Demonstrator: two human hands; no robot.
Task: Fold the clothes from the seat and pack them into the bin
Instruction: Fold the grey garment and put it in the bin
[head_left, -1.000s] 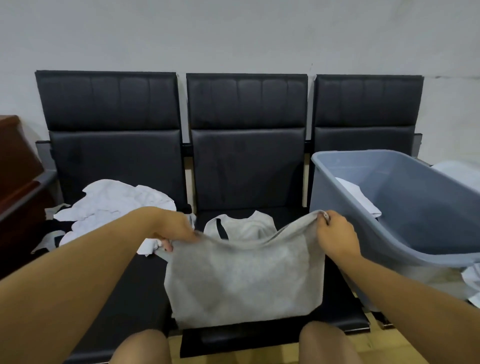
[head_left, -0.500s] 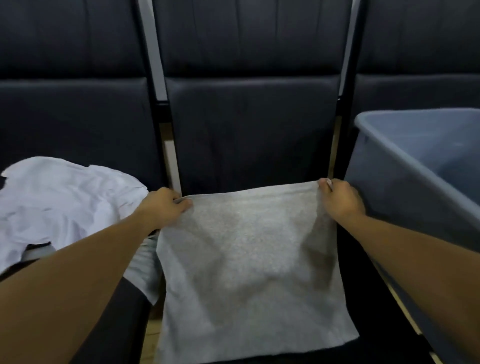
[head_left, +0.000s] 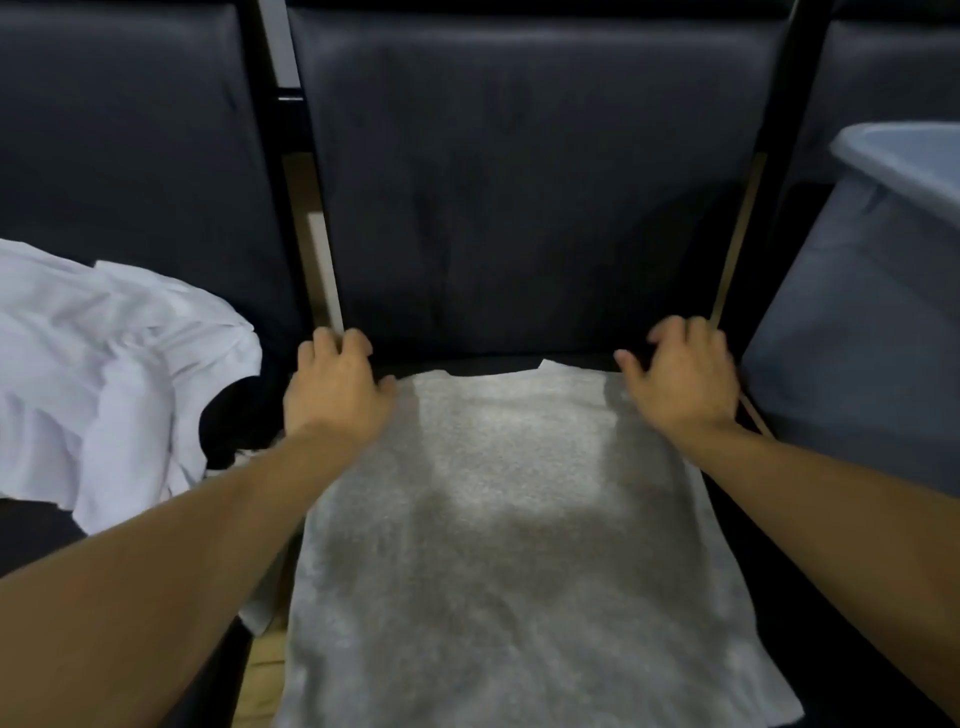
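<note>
A: Fingers?
B: Left hand (head_left: 337, 387) and right hand (head_left: 685, 382) loosely spread, gripping nothing, at the far corners of the grey garment (head_left: 498, 519): likely just laying it flat for folding.
A: Location?
B: On the middle seat (head_left: 519, 234). White clothes (head_left: 104, 374) wait left; bin (head_left: 862, 322) right.

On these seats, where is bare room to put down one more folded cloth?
Little bare room. The grey garment covers the middle seat, leaving a dark strip behind it, between the left hand and right hand. The white clothes crowd the left seat; the bin fills the right.
</note>
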